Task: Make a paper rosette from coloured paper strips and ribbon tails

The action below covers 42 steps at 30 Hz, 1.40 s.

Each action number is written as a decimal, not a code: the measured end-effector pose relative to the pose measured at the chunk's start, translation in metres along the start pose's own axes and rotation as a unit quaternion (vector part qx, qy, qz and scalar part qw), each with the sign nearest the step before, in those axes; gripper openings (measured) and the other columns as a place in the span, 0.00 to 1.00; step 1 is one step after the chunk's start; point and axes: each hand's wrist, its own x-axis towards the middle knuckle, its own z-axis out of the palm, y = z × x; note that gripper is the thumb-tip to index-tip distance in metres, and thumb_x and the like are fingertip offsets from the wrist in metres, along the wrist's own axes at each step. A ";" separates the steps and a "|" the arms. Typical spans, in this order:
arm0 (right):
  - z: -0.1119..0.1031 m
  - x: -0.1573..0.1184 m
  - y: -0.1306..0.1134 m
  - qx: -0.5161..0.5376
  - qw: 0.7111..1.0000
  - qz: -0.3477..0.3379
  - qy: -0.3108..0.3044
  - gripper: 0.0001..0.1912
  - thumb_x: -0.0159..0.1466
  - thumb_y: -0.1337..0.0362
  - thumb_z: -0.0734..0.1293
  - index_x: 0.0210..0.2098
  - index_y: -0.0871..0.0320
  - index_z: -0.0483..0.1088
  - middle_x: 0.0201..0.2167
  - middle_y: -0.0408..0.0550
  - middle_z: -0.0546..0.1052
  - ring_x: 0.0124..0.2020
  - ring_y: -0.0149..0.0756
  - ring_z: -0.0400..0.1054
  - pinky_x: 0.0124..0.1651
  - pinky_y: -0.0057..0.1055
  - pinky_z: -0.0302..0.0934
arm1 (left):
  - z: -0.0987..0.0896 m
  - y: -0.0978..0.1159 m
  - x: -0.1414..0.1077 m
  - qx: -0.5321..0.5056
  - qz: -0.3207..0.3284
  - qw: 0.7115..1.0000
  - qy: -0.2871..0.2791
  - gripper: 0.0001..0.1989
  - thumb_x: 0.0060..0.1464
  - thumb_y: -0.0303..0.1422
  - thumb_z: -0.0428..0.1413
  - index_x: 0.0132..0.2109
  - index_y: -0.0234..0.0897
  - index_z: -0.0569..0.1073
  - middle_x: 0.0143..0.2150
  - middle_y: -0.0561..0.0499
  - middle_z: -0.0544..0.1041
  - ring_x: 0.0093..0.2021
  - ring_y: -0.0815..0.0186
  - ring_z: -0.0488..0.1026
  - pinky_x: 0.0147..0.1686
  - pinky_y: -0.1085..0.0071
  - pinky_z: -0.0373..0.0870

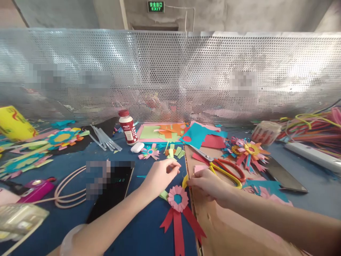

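Note:
My left hand (163, 176) hovers above the blue tabletop with its fingers curled into a pinch. Whatever may be between those fingertips is too small to make out. Close by on the right, my right hand (210, 185) pinches a small yellow paper piece (184, 182) at the cardboard's edge. Just below both hands lies a paper rosette (178, 199) with pink petals, a blue centre and red ribbon tails. A pale green strip (163, 195) pokes out at its left. Scissors (223, 169) with red and yellow handles rest beyond my right hand.
Ahead are a drink bottle (128, 128), a white earbud case (137, 147), small green paper pieces (178, 153), and blue paper (201, 134). A phone (113, 192) lies left, another (286, 174) right. Cardboard (226, 227) covers part of the table. A perforated metal screen (160, 71) stands behind.

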 end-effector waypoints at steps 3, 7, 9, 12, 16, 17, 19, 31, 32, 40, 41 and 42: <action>-0.001 0.001 0.000 -0.016 1.000 -0.007 -0.010 0.12 0.51 0.64 0.65 0.16 0.57 0.58 0.12 0.33 0.55 0.10 0.19 0.43 0.12 0.21 0.34 | 0.000 0.001 0.000 0.005 0.005 1.000 0.012 0.09 0.54 0.32 0.50 0.38 0.36 0.74 0.32 0.50 0.79 0.31 0.64 0.75 0.32 0.71 0.69; -0.004 0.002 -0.001 -0.049 0.998 -0.018 -0.024 0.13 0.51 0.61 0.67 0.18 0.57 0.58 0.11 0.32 0.53 0.10 0.20 0.43 0.12 0.22 0.35 | -0.001 -0.002 0.001 0.005 0.017 0.999 0.049 0.09 0.55 0.33 0.50 0.38 0.37 0.74 0.32 0.50 0.78 0.32 0.64 0.75 0.32 0.71 0.70; -0.011 0.001 -0.005 -0.067 0.997 -0.039 -0.026 0.14 0.52 0.57 0.67 0.20 0.56 0.60 0.11 0.31 0.51 0.11 0.21 0.42 0.12 0.22 0.36 | -0.001 -0.002 0.002 0.005 0.019 0.998 0.055 0.09 0.55 0.34 0.49 0.38 0.37 0.73 0.32 0.50 0.78 0.31 0.64 0.74 0.31 0.71 0.70; -0.034 -0.002 -0.013 -0.107 0.990 -0.094 0.009 0.16 0.57 0.51 0.63 0.24 0.58 0.66 0.12 0.31 0.48 0.11 0.22 0.41 0.13 0.23 0.36 | -0.001 -0.002 0.000 0.007 0.019 0.998 0.058 0.09 0.55 0.33 0.50 0.38 0.37 0.73 0.32 0.50 0.78 0.32 0.64 0.75 0.32 0.71 0.70; -0.067 -0.003 -0.009 -0.192 0.957 -0.197 0.096 0.17 0.60 0.53 0.60 0.25 0.58 0.70 0.13 0.36 0.57 0.15 0.26 0.51 0.18 0.25 0.47 | 0.001 0.001 -0.003 0.031 0.027 0.998 0.051 0.09 0.55 0.33 0.50 0.39 0.38 0.73 0.31 0.52 0.79 0.32 0.64 0.75 0.31 0.72 0.69; -0.071 -0.002 -0.004 -0.215 0.945 -0.223 0.107 0.15 0.59 0.55 0.61 0.25 0.58 0.71 0.16 0.40 0.63 0.18 0.28 0.57 0.22 0.26 0.52 | 0.001 0.002 -0.004 0.040 0.031 0.998 0.049 0.09 0.55 0.32 0.50 0.39 0.38 0.74 0.31 0.52 0.79 0.31 0.65 0.75 0.31 0.72 0.69; -0.072 0.000 0.008 -0.258 0.921 -0.266 0.118 0.10 0.58 0.59 0.63 0.29 0.58 0.73 0.26 0.46 0.72 0.28 0.34 0.64 0.33 0.31 0.58 | 0.003 0.003 -0.005 0.049 0.038 0.997 0.048 0.09 0.55 0.32 0.50 0.39 0.38 0.73 0.31 0.53 0.79 0.30 0.66 0.75 0.30 0.73 0.68; -0.036 0.010 0.051 -0.352 0.839 -0.388 0.150 0.14 0.57 0.62 0.68 0.44 0.46 0.73 0.48 0.50 0.70 0.48 0.49 0.58 0.51 0.49 0.55 | 0.004 0.005 -0.007 0.044 0.045 0.998 0.031 0.08 0.56 0.30 0.49 0.39 0.38 0.73 0.32 0.53 0.78 0.30 0.68 0.74 0.29 0.75 0.65; -0.036 0.011 0.050 -0.340 0.841 -0.392 0.152 0.14 0.57 0.63 0.69 0.43 0.47 0.73 0.47 0.49 0.71 0.48 0.48 0.59 0.51 0.50 0.54 | 0.005 0.006 -0.007 0.045 0.049 0.997 0.027 0.09 0.56 0.30 0.49 0.39 0.38 0.73 0.32 0.53 0.78 0.30 0.69 0.73 0.29 0.75 0.65; -0.030 -0.001 0.042 -0.255 0.883 -0.363 0.152 0.15 0.56 0.71 0.66 0.43 0.53 0.70 0.40 0.47 0.76 0.42 0.41 0.68 0.48 0.42 0.60 | 0.010 0.012 -0.013 0.063 0.049 0.997 -0.004 0.10 0.56 0.32 0.49 0.42 0.38 0.73 0.34 0.51 0.78 0.32 0.67 0.72 0.29 0.73 0.63; -0.028 -0.005 0.040 -0.225 0.900 -0.345 0.144 0.17 0.56 0.71 0.66 0.45 0.53 0.69 0.38 0.46 0.76 0.41 0.39 0.69 0.46 0.39 0.62 | 0.011 0.013 -0.014 0.047 0.042 0.998 -0.014 0.10 0.56 0.32 0.49 0.42 0.38 0.73 0.34 0.51 0.78 0.32 0.67 0.72 0.29 0.73 0.63; -0.026 -0.009 0.039 -0.183 0.918 -0.327 0.129 0.18 0.56 0.71 0.65 0.46 0.53 0.67 0.36 0.45 0.76 0.39 0.37 0.70 0.44 0.36 0.63 | 0.012 0.015 -0.015 0.025 0.031 0.999 -0.026 0.10 0.56 0.33 0.50 0.43 0.39 0.72 0.34 0.51 0.78 0.32 0.67 0.72 0.29 0.73 0.63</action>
